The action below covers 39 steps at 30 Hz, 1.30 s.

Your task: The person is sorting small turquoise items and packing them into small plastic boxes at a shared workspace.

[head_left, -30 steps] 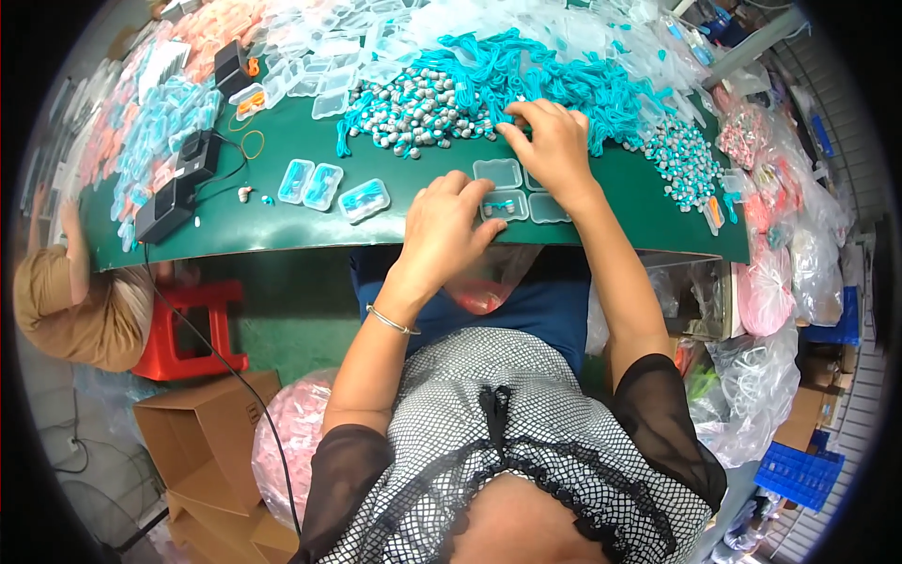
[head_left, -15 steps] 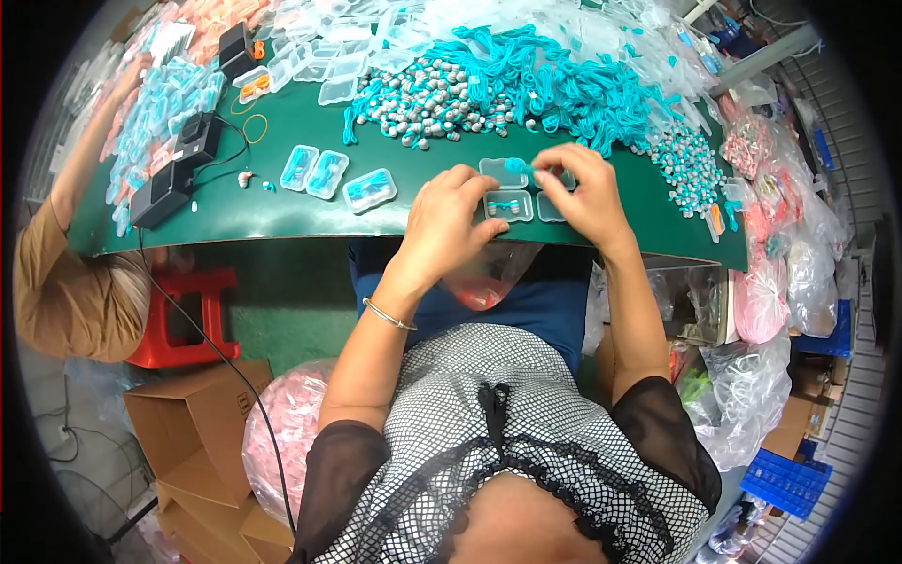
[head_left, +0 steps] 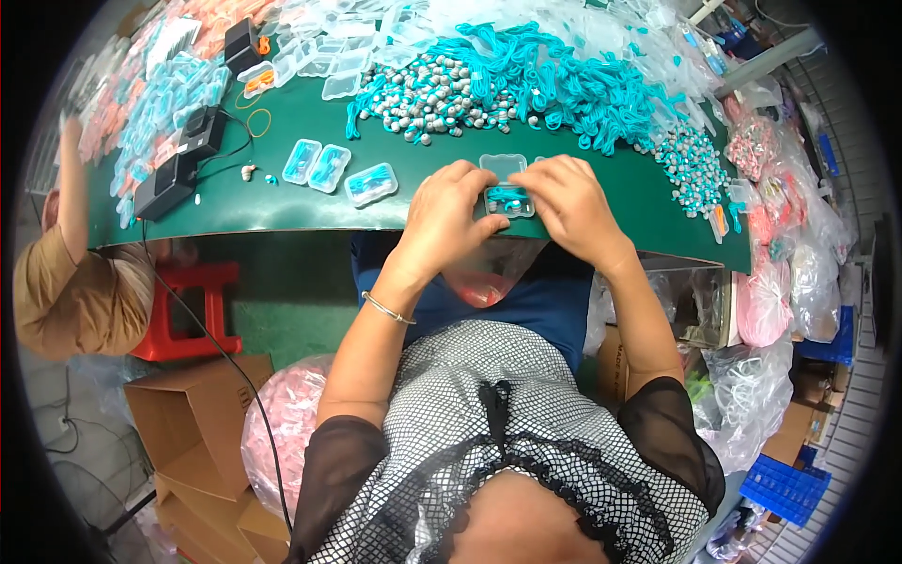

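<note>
Clear box [head_left: 509, 212] open on the table, teal cord [head_left: 508, 195] inside

The clear box rests on the green table [head_left: 272, 211], its lid [head_left: 504, 166] laid back beyond it. It would likely be light, stiff and slippery, best taken by the side walls; the cord looks soft. Its left side is met by the curved left hand [head_left: 446, 211], its right by the bent fingers of the right hand [head_left: 573, 209]; whether either is gripping cannot be told. Left of it, teal contents are seen in three smaller-looking containers [head_left: 371, 184]; beyond it, round grey pieces [head_left: 423, 94] are heaped.
</note>
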Each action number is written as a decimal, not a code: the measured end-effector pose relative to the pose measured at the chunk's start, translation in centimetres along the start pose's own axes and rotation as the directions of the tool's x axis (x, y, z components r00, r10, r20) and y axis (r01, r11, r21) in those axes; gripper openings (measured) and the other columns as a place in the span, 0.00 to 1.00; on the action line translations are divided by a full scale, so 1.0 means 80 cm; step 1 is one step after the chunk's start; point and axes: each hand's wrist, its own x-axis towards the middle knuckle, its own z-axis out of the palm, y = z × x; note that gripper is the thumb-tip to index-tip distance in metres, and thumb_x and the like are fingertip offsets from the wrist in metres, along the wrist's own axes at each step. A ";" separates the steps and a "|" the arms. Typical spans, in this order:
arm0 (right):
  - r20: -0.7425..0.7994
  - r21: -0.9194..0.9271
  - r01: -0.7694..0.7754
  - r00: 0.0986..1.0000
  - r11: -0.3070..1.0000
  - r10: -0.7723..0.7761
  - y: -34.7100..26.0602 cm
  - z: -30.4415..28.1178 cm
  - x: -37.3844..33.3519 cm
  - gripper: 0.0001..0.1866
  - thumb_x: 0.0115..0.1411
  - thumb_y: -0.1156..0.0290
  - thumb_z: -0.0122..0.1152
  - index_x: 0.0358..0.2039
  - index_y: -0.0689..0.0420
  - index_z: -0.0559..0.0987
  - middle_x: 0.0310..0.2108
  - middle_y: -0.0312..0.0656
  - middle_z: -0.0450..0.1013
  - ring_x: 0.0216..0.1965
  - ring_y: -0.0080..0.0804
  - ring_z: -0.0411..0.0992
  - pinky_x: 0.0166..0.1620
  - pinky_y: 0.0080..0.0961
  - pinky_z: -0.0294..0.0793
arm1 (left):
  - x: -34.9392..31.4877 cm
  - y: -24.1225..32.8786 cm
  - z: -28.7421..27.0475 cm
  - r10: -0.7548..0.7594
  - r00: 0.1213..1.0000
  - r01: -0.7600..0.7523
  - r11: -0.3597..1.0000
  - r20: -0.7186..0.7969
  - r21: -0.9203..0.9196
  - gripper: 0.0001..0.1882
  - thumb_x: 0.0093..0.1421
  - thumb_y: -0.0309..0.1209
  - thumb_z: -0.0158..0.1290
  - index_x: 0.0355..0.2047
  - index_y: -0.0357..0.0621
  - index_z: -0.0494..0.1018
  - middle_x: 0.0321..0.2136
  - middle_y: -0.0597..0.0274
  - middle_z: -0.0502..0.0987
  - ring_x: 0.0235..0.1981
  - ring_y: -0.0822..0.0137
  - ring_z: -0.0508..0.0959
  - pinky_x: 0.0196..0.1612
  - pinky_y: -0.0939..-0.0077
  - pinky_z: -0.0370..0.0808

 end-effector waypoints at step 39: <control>-0.115 -0.009 -0.173 0.979 0.985 0.171 0.009 -0.011 -0.027 0.24 0.53 0.71 0.66 0.53 0.55 0.76 0.51 0.44 0.74 0.53 0.44 0.71 0.57 0.40 0.64 | -0.042 -0.063 -0.124 0.134 0.856 0.176 0.833 -0.500 0.525 0.16 0.53 0.31 0.64 0.41 0.41 0.76 0.39 0.51 0.76 0.38 0.50 0.78 0.42 0.60 0.75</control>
